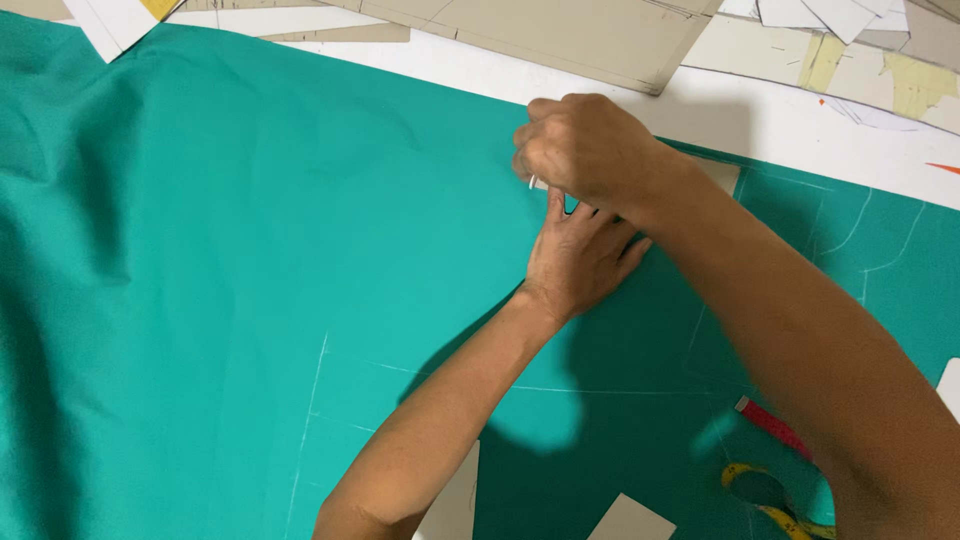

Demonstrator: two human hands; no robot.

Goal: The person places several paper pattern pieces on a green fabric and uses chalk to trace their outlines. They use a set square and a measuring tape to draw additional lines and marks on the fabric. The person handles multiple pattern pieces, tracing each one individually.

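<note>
Both our hands meet at upper centre: left hand [580, 255] pressed flat on the teal cotton cloth [250, 260], right hand [585, 150] pinching a small white chalk [533, 183], marking, which we judge needs steadiness

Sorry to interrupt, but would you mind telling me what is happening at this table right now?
A person is marking teal fabric spread over a white table. The left hand lies flat on the cloth, while the right hand pinches a small white piece, probably chalk, at its edge. White chalk lines already cross the fabric. A tape measure lies nearby, and paper pattern pieces sit along the far side.
</note>
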